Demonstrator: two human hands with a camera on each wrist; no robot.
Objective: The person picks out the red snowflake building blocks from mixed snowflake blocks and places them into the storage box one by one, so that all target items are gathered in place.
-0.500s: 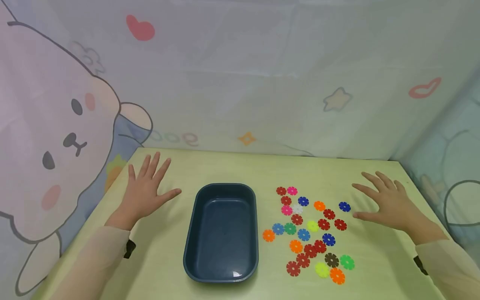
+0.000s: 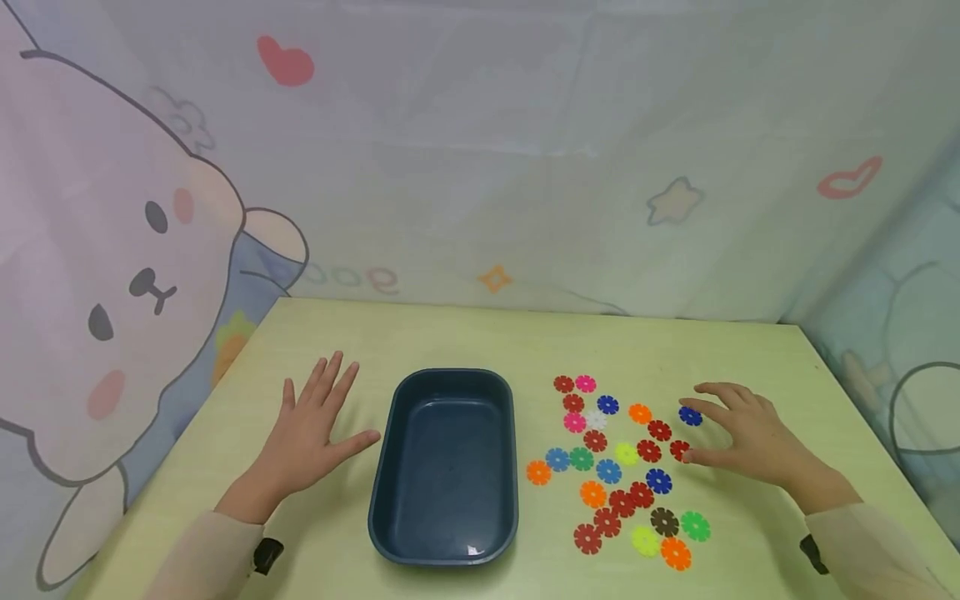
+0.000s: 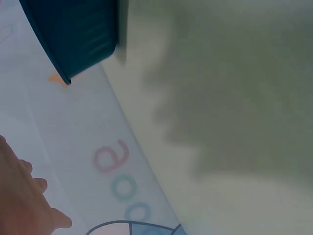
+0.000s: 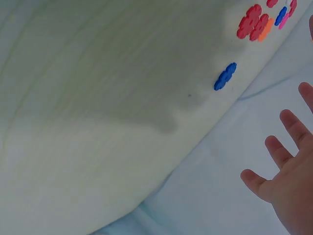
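In the head view my left hand (image 2: 303,433) hovers left of a dark blue rectangular tray (image 2: 444,475), fingers spread and holding nothing. My right hand (image 2: 757,437) is over the right side of a scatter of flat, notched plastic discs. Its fingers are slightly bent, with a dark blue disc (image 2: 690,416) and a red disc (image 2: 679,451) nearest its fingertips. Whether it touches either cannot be told. In the right wrist view that hand (image 4: 293,181) appears above the table, apart from a blue disc (image 4: 225,76). Inside the tray only its bare bottom shows.
Several more discs lie right of the tray, among them an orange disc (image 2: 676,553), a brown disc (image 2: 664,522) and a green disc (image 2: 696,527). All rest on a pale yellow-green table (image 2: 360,329). A printed curtain (image 2: 480,150) hangs behind the table.
My right hand has moved left toward the discs, its fingers bending a little. My left hand has come nearer the tray and lower in the view, still spread.
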